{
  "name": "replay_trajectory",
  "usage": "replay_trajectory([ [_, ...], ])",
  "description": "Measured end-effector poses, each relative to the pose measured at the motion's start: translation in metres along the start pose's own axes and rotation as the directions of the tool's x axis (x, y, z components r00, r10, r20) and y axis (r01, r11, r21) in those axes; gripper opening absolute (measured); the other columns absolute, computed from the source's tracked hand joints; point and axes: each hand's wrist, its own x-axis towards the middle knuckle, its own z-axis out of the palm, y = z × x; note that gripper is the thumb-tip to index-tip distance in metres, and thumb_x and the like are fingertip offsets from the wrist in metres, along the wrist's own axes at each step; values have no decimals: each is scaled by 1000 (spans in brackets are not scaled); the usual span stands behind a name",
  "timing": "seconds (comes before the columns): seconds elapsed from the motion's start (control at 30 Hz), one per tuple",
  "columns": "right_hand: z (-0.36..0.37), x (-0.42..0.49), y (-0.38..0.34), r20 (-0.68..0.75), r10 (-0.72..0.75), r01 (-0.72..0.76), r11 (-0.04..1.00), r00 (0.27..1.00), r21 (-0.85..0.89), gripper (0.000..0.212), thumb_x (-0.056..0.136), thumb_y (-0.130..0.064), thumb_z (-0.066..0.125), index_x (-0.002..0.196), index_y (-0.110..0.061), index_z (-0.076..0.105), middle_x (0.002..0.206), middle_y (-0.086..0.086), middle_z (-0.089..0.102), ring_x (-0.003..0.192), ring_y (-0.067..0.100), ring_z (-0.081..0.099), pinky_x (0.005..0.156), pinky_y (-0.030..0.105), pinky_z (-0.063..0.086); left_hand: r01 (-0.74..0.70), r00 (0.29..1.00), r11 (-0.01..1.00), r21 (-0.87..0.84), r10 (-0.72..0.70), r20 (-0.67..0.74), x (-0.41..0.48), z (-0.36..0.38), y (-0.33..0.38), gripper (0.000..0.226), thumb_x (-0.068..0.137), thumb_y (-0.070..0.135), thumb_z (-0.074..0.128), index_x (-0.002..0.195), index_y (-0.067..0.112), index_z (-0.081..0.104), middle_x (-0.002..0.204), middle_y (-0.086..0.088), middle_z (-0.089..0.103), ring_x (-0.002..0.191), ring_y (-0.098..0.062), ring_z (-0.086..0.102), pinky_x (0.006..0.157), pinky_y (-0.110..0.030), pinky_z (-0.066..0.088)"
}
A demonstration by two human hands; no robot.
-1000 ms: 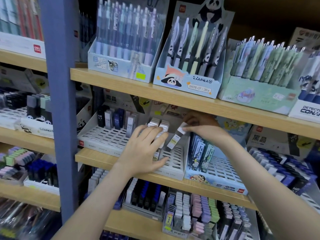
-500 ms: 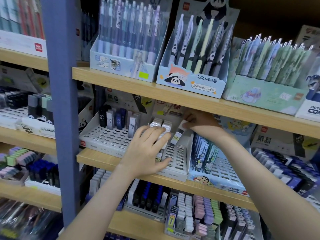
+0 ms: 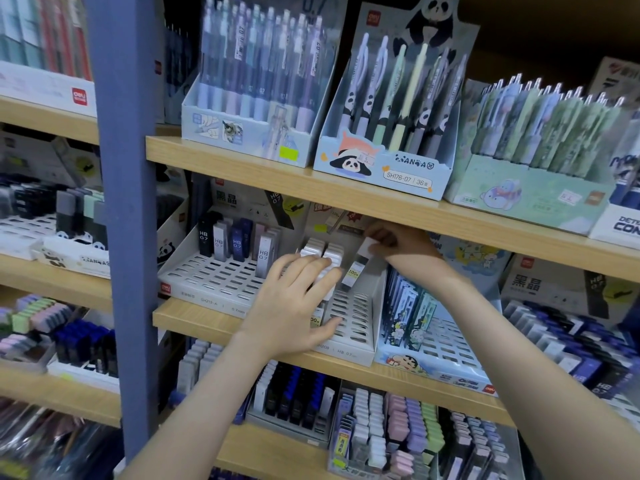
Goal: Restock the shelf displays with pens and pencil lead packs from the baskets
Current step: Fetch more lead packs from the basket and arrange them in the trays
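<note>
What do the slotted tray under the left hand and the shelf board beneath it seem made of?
Slotted tray: likely card or thin plastic, matte white; clean punched slots. Shelf board: wood or wood-look laminate, satin; pale grain lines along its front edge.

The right hand [image 3: 401, 242] has moved slightly deeper and higher, and its knuckles now sit close under the edge of the upper shelf [image 3: 450, 216]. The lead pack [image 3: 358, 266] it pinches by the white cap has gone further back in the white tray [image 3: 349, 317]. It stands less tilted, just right of the two white packs [image 3: 323, 251].
</note>
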Motion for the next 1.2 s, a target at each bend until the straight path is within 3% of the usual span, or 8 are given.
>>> replay_trajectory([
  [0.23, 1, 5, 0, 46, -21, 21, 1000, 999, -2, 17, 90, -15, 61, 102, -26, 56, 98, -6, 57, 91, 9, 53, 80, 20, 39, 4, 1000, 1000, -2, -4, 3, -1, 1, -1, 61, 75, 47, 65, 122, 12, 50, 115, -10, 62, 109, -25, 53, 100, -41, 36],
  [0.43, 2, 6, 2, 58, -38, 36, 999, 998, 41, 16, 89, -14, 63, 101, -23, 57, 94, -9, 57, 84, -2, 52, 69, 7, 39, 6, 1000, 1000, -5, -6, 9, 0, 1, -1, 61, 75, 47, 65, 122, 11, 51, 116, -10, 62, 111, -25, 52, 101, -41, 36],
  [0.63, -3, 11, 6, 121, -42, 45, 999, 992, -23, 13, 90, -11, 60, 98, -21, 57, 103, 1, 59, 96, 16, 56, 83, 28, 45, 2, 1000, 1000, -3, -2, -3, 0, 1, 0, 62, 74, 46, 65, 123, 12, 49, 115, -10, 62, 110, -24, 51, 101, -40, 36],
  [0.77, -2, 12, 8, 140, -36, 41, 999, 990, -34, 16, 90, -10, 58, 95, -24, 57, 102, -1, 59, 98, 17, 56, 80, 26, 43, 3, 1000, 1000, -4, -3, -3, 0, 1, 0, 62, 74, 46, 66, 123, 12, 48, 115, -10, 62, 110, -24, 51, 100, -41, 37],
  [0.87, 0, 13, 9, 175, -47, 70, 989, 984, -128, 21, 94, -9, 52, 104, -26, 60, 110, -2, 57, 106, 19, 54, 81, 23, 38, 4, 1000, 1000, -1, -4, 1, 0, 0, 0, 63, 74, 47, 66, 123, 12, 48, 115, -10, 62, 110, -24, 51, 100, -40, 36],
  [1.03, -1, 7, 3, 207, -84, 135, 960, 975, -245, 38, 100, -12, 37, 131, -26, 55, 146, -1, 40, 132, 20, 36, 105, 26, 26, 4, 1000, 1000, -2, -4, 2, 0, 0, 0, 62, 74, 47, 66, 123, 12, 49, 115, -10, 62, 110, -24, 51, 100, -40, 36],
  [1.2, -3, 2, 0, 216, -65, 106, 977, 974, -187, 42, 96, -8, 43, 133, -26, 52, 146, -2, 41, 131, 16, 37, 96, 15, 25, 6, 1000, 1000, 0, -6, 4, 0, 0, 0, 62, 74, 46, 66, 122, 12, 49, 115, -10, 62, 110, -24, 51, 100, -40, 36],
])
